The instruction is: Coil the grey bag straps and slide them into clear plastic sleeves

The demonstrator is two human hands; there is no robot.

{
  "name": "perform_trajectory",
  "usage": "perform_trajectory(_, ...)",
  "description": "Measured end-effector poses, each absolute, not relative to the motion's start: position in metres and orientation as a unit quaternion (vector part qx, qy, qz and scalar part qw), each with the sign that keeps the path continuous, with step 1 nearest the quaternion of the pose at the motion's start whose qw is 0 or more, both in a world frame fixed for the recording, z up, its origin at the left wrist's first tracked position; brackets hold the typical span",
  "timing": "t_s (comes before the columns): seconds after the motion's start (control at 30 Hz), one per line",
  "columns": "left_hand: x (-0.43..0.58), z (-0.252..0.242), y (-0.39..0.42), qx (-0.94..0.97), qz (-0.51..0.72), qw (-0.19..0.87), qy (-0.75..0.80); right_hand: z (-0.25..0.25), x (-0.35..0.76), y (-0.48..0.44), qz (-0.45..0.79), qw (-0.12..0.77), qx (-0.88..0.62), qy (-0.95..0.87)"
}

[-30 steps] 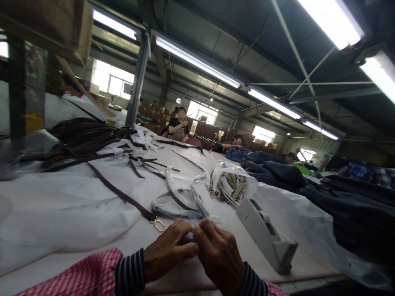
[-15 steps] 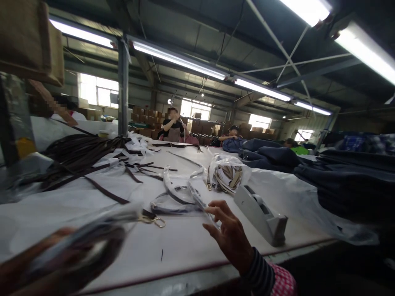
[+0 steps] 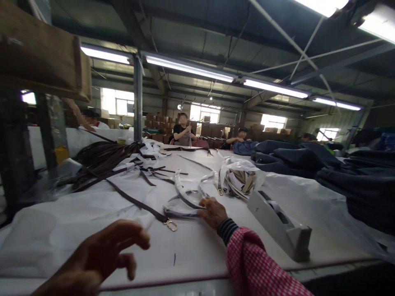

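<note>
My left hand [image 3: 106, 250] hovers low over the white table [image 3: 197, 246] near its front edge, fingers spread apart and holding nothing. My right hand [image 3: 212, 211] reaches forward and rests on a bundle of plastic-wrapped straps [image 3: 185, 197] in the middle of the table; its fingers are curled over the wrapping. A brown strap with a gold buckle [image 3: 171, 225] lies just left of that hand.
A grey tape dispenser [image 3: 279, 224] stands to the right. A clear bag of tan straps [image 3: 240, 181] sits behind it. A heap of dark brown straps [image 3: 101, 158] lies at the left, dark blue cloth [image 3: 339, 172] at the right. Other people work at the far end.
My right hand has stretched forward onto the wrapped straps. My left hand, which swung a wrapped strap out to the left, is now empty with fingers spread.
</note>
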State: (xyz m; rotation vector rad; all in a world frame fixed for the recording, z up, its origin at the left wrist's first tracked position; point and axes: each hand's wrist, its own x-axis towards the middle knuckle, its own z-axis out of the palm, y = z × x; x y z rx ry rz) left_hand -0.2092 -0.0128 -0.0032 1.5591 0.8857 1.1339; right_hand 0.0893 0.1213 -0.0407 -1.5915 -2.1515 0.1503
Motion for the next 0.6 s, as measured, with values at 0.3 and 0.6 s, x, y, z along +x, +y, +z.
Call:
perform_trajectory(0.3, -0.125, -0.006, 0.101, 0.768, 0.323, 0.413, 0.367, -0.059, 0.056, 0.175, -0.007, 0.155, -0.595, -0.789)
perform_trajectory(0.6, -0.121, -0.048, 0.18, 0.844, 0.342, 0.137, 0.39, -0.057, 0.051, 0.173, 0.035, 0.187, -0.577, -0.795)
